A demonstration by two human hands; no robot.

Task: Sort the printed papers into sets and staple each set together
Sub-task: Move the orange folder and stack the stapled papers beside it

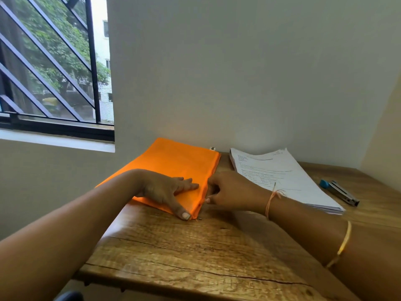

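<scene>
An orange zip pouch [171, 164] lies flat on the wooden table [184, 253], at its back left. My left hand [167, 190] presses flat on the pouch's near corner, fingers straight, thumb at the front edge. My right hand [230, 190] is curled at the pouch's right edge and pinches it at the zipper; the zip pull itself is too small to make out. A thick stack of printed papers [282, 177] lies to the right of the pouch. A blue and black stapler [338, 192] rests right of the stack.
A white wall stands close behind the table and another closes in on the right. A barred window [54, 68] is at the left. The table's front edge is near me.
</scene>
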